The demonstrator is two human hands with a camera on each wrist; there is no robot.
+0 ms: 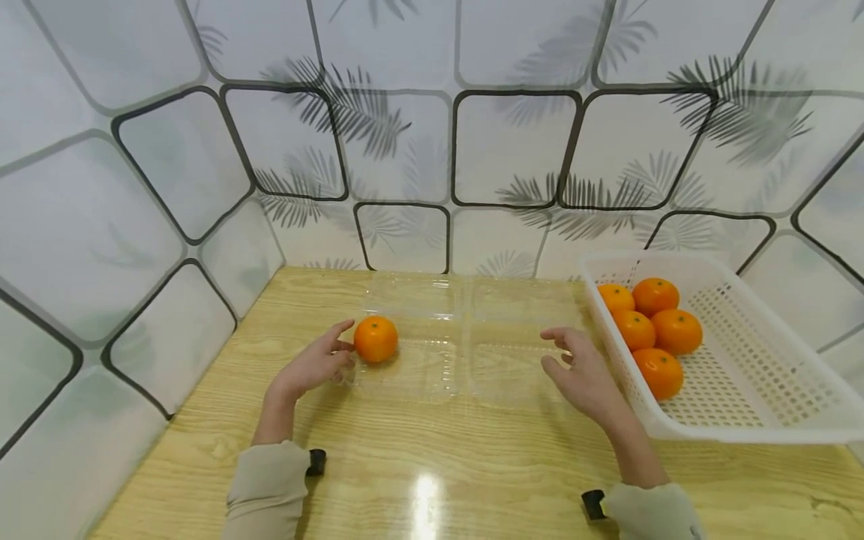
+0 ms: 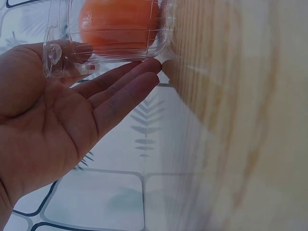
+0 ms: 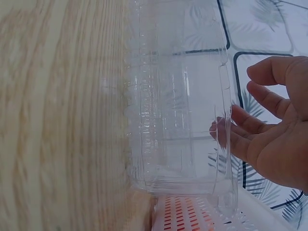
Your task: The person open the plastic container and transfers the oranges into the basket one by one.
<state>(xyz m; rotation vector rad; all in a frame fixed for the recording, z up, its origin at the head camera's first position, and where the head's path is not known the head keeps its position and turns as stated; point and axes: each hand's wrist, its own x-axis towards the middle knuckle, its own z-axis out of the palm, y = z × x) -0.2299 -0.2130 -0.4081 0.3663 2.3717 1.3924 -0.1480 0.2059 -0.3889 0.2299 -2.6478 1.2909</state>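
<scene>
Two clear plastic clamshell boxes lie side by side on the table, their lids laid back toward the wall. In the left box (image 1: 421, 367) sits one mandarin orange (image 1: 376, 339), at its left side; the left wrist view shows the mandarin (image 2: 119, 26) through the box wall. My left hand (image 1: 316, 365) is at that box's left side, its fingers (image 2: 127, 94) extended along the outside of the wall. At the right side of the second box (image 1: 506, 367), my right hand (image 1: 579, 373) has its fingers loosely bent and grips nothing. In the right wrist view its lower fingertips overlap the box rim.
A white perforated plastic basket (image 1: 763, 360) stands to the right, with several mandarins (image 1: 677, 332) gathered along its left side. The wood-grain table (image 1: 378, 465) meets a patterned wall covering (image 1: 513, 150) at the back and left.
</scene>
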